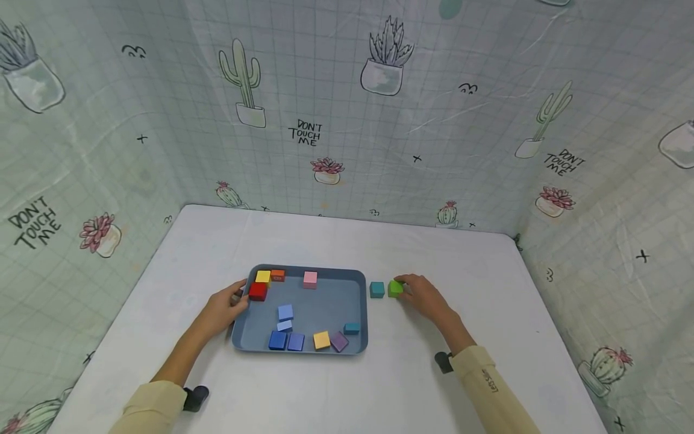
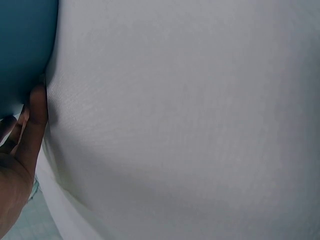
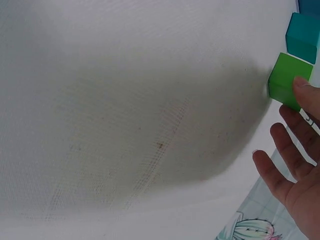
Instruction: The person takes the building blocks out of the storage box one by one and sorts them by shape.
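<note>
My right hand [image 1: 425,295] pinches a bright green block [image 1: 395,289] between thumb and fingers on the white table. Just left of it, a teal cube [image 1: 376,290] stands between the green block and the tray. In the right wrist view the thumb lies on the green block [image 3: 290,80], and the other fingers spread below it. My left hand [image 1: 225,306] grips the left edge of the blue-grey tray [image 1: 320,310], close to a red block [image 1: 258,292] inside. The left wrist view shows fingers [image 2: 37,115] against the tray's side [image 2: 25,50].
Inside the tray are a yellow block [image 1: 262,276], an orange-red block [image 1: 278,275], a pink block [image 1: 310,279], several blue blocks [image 1: 278,340], an orange-yellow block [image 1: 321,340], a purple block [image 1: 338,342] and a teal block [image 1: 352,328]. Patterned cloth [image 1: 347,108] hangs behind the table [image 1: 325,392].
</note>
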Action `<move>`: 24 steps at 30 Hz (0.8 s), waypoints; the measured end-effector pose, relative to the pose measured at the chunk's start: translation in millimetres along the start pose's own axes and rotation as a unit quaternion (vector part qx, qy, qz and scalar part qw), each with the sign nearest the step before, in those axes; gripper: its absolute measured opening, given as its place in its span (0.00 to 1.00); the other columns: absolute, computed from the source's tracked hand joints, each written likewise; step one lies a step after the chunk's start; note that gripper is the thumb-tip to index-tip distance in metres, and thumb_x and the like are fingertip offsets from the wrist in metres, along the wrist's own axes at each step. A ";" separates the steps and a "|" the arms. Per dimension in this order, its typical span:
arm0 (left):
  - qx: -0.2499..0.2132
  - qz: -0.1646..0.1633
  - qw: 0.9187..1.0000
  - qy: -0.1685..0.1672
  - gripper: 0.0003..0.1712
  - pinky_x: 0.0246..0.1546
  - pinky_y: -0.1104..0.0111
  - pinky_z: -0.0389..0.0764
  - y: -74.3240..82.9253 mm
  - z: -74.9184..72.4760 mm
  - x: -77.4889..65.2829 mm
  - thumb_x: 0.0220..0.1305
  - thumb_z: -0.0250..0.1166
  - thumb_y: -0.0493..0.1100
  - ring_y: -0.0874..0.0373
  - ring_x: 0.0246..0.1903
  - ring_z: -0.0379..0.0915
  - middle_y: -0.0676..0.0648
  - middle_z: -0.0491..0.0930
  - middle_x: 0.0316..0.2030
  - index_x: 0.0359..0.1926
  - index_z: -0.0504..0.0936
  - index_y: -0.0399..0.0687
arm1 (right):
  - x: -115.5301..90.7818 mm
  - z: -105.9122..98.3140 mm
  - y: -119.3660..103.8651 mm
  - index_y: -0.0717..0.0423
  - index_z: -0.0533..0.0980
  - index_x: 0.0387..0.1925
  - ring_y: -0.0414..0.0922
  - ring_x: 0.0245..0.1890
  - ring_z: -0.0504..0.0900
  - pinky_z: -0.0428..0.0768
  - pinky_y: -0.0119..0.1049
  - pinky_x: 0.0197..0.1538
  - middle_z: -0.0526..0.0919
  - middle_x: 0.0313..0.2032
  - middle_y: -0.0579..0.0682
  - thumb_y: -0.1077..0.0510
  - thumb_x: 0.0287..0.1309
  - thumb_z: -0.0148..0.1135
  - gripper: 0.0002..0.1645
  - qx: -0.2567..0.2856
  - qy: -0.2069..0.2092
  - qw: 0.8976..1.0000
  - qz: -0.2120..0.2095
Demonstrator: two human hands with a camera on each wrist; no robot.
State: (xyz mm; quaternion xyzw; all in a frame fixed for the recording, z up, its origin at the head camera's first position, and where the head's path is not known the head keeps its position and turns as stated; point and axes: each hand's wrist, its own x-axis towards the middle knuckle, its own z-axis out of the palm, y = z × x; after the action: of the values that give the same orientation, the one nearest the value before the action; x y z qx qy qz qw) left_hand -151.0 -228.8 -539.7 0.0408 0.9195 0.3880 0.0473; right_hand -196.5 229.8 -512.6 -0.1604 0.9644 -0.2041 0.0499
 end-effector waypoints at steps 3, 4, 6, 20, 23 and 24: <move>-0.001 -0.001 1.000 0.000 0.31 0.29 0.68 0.76 0.1 0.1 -0.3 0.63 0.56 0.39 0.53 0.32 0.70 0.36 0.74 0.42 0.65 0.62 0.28 | 0.7 0.5 1.1 0.60 0.74 0.56 0.55 0.56 0.71 0.68 0.49 0.58 0.77 0.53 0.58 0.62 0.54 0.66 0.26 -0.003 0.004 1.000 -0.005; -0.001 0.000 1.000 0.001 0.31 0.28 0.68 0.76 0.2 0.2 -0.3 0.63 0.56 0.39 0.53 0.32 0.70 0.36 0.74 0.42 0.65 0.62 0.28 | 0.7 0.7 1.4 0.59 0.73 0.57 0.56 0.56 0.71 0.68 0.49 0.58 0.76 0.53 0.58 0.62 0.54 0.66 0.27 -0.005 0.007 1.000 -0.007; -0.002 0.001 1.000 0.002 0.31 0.28 0.68 0.76 0.1 0.3 -0.2 0.63 0.56 0.39 0.53 0.31 0.70 0.36 0.75 0.42 0.65 0.62 0.28 | 1.1 1.3 1.7 0.59 0.73 0.57 0.56 0.56 0.71 0.68 0.49 0.57 0.75 0.54 0.59 0.61 0.52 0.67 0.28 -0.011 0.015 1.000 -0.015; 0.001 0.002 1.000 0.007 0.31 0.28 0.68 0.76 -3.9 2.6 0.8 0.63 0.56 0.39 0.53 0.31 0.70 0.37 0.75 0.42 0.64 0.62 0.29 | 6.7 -3.7 -14.4 0.55 0.72 0.59 0.54 0.57 0.68 0.67 0.49 0.58 0.72 0.56 0.57 0.57 0.55 0.67 0.29 0.011 0.054 0.998 -0.033; 0.000 0.000 1.000 0.006 0.31 0.28 0.68 0.76 -4.0 2.9 0.8 0.63 0.56 0.39 0.54 0.31 0.70 0.37 0.74 0.42 0.64 0.62 0.29 | 8.6 -3.1 -17.4 0.55 0.72 0.59 0.53 0.57 0.68 0.68 0.48 0.58 0.72 0.56 0.56 0.57 0.55 0.67 0.29 0.014 0.059 0.997 -0.040; -0.001 -0.001 1.000 0.005 0.31 0.28 0.68 0.76 -3.8 3.1 0.8 0.63 0.56 0.39 0.54 0.31 0.70 0.37 0.74 0.42 0.65 0.62 0.29 | 9.1 -2.6 -18.3 0.55 0.72 0.59 0.53 0.57 0.68 0.68 0.47 0.58 0.72 0.56 0.55 0.56 0.55 0.67 0.29 0.014 0.060 0.997 -0.041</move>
State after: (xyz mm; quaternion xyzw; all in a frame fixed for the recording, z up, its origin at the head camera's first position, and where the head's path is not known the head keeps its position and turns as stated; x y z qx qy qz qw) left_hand -151.6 -229.3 -544.6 0.0376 0.9196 0.3886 0.0433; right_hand -200.2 212.0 -503.1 -0.1862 0.9553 -0.2291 -0.0141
